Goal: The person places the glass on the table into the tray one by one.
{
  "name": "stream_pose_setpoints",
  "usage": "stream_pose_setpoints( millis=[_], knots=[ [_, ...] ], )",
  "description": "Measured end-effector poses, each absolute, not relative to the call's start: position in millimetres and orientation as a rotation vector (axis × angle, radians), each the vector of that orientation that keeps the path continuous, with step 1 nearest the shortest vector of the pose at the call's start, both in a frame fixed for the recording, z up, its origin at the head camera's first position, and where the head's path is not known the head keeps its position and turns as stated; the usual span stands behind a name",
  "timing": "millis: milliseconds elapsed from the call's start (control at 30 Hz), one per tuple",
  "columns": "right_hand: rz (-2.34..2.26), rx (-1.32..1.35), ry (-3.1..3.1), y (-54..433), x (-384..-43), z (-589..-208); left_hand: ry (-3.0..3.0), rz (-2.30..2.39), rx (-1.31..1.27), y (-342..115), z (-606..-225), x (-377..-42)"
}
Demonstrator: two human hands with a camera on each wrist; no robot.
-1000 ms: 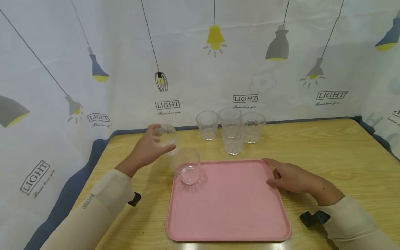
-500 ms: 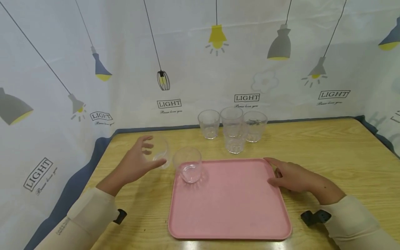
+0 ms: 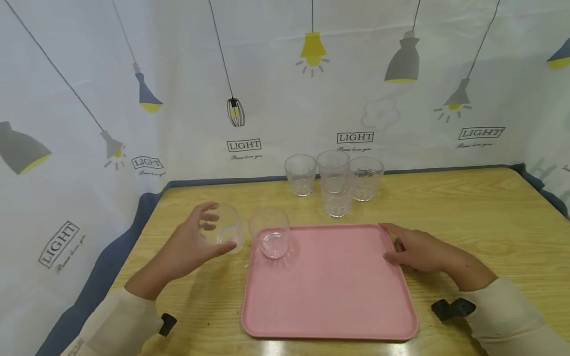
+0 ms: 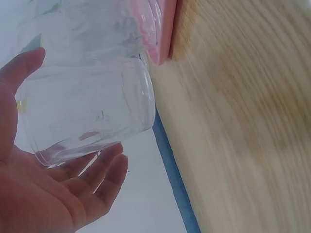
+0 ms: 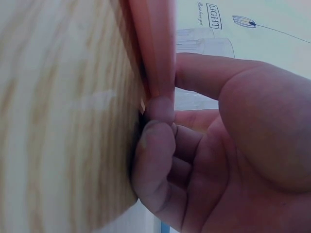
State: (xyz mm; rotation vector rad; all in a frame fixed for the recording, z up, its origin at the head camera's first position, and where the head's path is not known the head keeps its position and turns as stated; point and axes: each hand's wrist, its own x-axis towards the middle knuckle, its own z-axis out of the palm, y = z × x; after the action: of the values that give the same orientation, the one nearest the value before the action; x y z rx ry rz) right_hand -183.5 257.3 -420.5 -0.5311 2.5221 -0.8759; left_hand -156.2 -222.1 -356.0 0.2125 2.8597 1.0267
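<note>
My left hand [image 3: 187, 242] holds a clear plastic cup [image 3: 231, 227] just left of the tray, thumb on one side and fingers round the other. In the left wrist view this cup [image 4: 92, 107] hangs a little off the table, its base toward the wood. A second clear cup [image 3: 272, 242] stands upright on the back left corner of the pink tray [image 3: 329, 296]. At the tray's back right corner, my right hand [image 3: 416, 249] grips the rim, thumb on top. The right wrist view has curled fingertips [image 5: 153, 150] low against the tray's side.
Behind the tray stand several more clear cups, among them a left one [image 3: 301, 175], a middle one [image 3: 336, 202] and a right one [image 3: 367, 178]. A printed white cloth [image 3: 285, 99] rises behind the wooden table [image 3: 481, 207].
My left hand has brought its cup from the back left of the table toward me, to beside the tray. My right hand has stayed at the tray's edge.
</note>
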Motion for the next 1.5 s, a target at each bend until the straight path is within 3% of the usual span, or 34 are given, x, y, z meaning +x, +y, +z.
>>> stream_pose_setpoints(
  millis=[800,1500],
  knots=[
    [-0.849,-0.549,2.536,258,-183,-421,2.846,0.902,0.347,-188,-356,-111],
    [-0.83,-0.552,2.545,260,-185,-421,2.721,0.965,0.547,-161,-370,-98]
  ],
)
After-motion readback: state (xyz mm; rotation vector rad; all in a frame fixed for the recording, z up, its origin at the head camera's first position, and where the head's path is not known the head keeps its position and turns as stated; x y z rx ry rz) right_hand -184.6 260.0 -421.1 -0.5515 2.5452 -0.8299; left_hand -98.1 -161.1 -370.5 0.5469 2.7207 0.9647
